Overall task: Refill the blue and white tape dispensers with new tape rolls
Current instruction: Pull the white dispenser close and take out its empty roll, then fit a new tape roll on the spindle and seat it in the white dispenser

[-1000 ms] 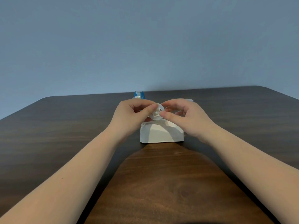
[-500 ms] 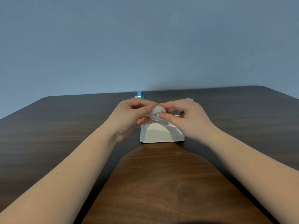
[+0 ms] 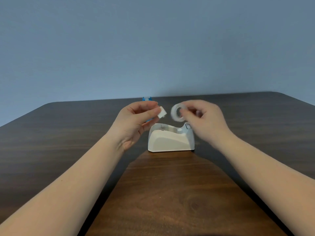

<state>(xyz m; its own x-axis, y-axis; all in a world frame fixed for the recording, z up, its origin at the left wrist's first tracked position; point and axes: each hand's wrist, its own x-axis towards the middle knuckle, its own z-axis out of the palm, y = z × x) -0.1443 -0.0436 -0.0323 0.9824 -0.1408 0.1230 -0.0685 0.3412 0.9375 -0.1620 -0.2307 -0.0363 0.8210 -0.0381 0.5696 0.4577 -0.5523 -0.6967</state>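
Left hand (image 3: 136, 120) pinching white spool core (image 3: 162, 112), right hand (image 3: 202, 116) gripping clear tape roll (image 3: 177, 111), above emptied white dispenser (image 3: 170, 138)

Behind the white dispenser (image 3: 171, 139), the left hand (image 3: 134, 122) is covering most of the blue dispenser (image 3: 147, 98), leaving only its top edge and a sliver under the fingers showing. The right hand (image 3: 207, 120) is smearing with motion blur above the white dispenser's right end, so the grip on the tape roll (image 3: 177, 111) is reading unclearly, and it is hiding that end's far side. Both forearms are running off the bottom edge, and the table (image 3: 51, 142) is getting cut off on both sides.
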